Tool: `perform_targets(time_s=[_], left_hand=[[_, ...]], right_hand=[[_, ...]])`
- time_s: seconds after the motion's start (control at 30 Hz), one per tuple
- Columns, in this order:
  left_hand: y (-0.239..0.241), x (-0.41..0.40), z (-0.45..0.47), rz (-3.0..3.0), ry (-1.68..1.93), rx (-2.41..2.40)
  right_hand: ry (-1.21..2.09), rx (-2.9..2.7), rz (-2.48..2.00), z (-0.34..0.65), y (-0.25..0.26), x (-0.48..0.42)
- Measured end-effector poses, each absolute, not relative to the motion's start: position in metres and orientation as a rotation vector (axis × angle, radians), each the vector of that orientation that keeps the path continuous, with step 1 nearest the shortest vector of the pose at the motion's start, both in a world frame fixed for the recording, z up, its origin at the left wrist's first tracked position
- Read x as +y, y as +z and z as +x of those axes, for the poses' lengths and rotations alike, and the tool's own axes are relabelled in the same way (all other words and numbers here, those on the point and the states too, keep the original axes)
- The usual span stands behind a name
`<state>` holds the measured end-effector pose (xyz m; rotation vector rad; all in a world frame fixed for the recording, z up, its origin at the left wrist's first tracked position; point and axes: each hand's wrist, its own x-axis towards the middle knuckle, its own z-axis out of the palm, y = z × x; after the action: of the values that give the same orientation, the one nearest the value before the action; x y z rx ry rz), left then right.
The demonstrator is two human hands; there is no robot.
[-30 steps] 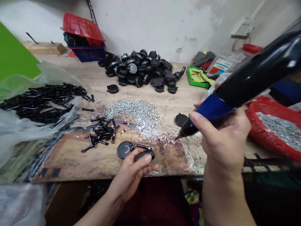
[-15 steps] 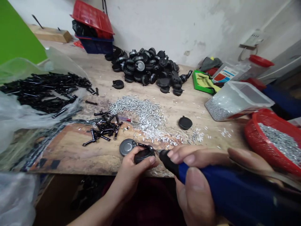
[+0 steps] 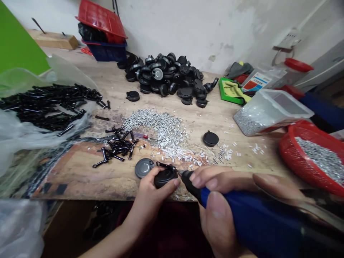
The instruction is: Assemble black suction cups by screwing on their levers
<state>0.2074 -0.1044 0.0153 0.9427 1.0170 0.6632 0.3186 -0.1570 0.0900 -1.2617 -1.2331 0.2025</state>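
My left hand is closed round a round black case at the bench's front edge. A short black link bar lies along the top of that case. My right hand grips a blue electric screwdriver with a black nose. Its tip points left and meets the end of the bar, where a small screw head seems to sit; the exact contact is too small to make out. Just left of the held case, a grey disc with a white curved mark lies on the bench.
Screws and white plastic sleeves are heaped mid-bench, beside loose black bars. Behind stands a pile of black cases. A plastic bag of bars is left; a clear tub and red basket are right.
The view has shifted slightly. Both hands keep their holds on the case and the screwdriver, and the screwdriver tip stays at the end of the bar.
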Motion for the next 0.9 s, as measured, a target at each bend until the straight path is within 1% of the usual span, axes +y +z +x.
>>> perform_targets(time_s=[0.1, 0.27, 0.63, 0.8, 0.9], left_hand=[[0.017, -0.104, 0.208, 0.947, 0.636, 1.034], [0.018, -0.105, 0.209, 0.939, 0.625, 1.049], [0.013, -0.107, 0.205, 0.784, 0.586, 0.986], [0.011, -0.106, 0.199, 0.698, 0.472, 0.912], [0.010, -0.107, 0.199, 0.691, 0.479, 0.899]], right_hand=[[0.054, -1.120, -1.079, 0.313, 0.091, -0.148], [0.060, -1.106, -1.037, 0.316, 0.086, -0.143], [0.229, -1.115, -1.006, 0.310, 0.086, -0.143], [0.434, -1.130, -0.855, 0.323, 0.081, -0.143], [0.417, -1.099, -0.846, 0.323, 0.081, -0.142]])
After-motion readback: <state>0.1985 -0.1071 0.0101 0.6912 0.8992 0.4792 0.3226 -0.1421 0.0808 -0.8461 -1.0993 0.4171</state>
